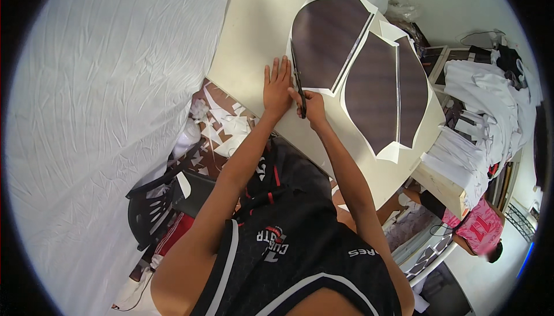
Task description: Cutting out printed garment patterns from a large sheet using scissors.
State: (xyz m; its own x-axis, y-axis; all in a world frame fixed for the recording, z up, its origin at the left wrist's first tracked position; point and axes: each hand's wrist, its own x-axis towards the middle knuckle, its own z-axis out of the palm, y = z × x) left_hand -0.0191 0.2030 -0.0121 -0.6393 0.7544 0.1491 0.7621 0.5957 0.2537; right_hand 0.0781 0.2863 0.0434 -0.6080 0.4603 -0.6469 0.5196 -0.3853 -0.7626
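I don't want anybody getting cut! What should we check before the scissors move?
1. Right hand holding the scissors: ok.
2. Left hand well away from the scissors: not ok, it is right beside them.
3. Scissors at the left edge of the dark panel: ok.
4. Scissors open or shut: cannot tell.
5. White scraps tidied: not ok, they lie scattered below the table.
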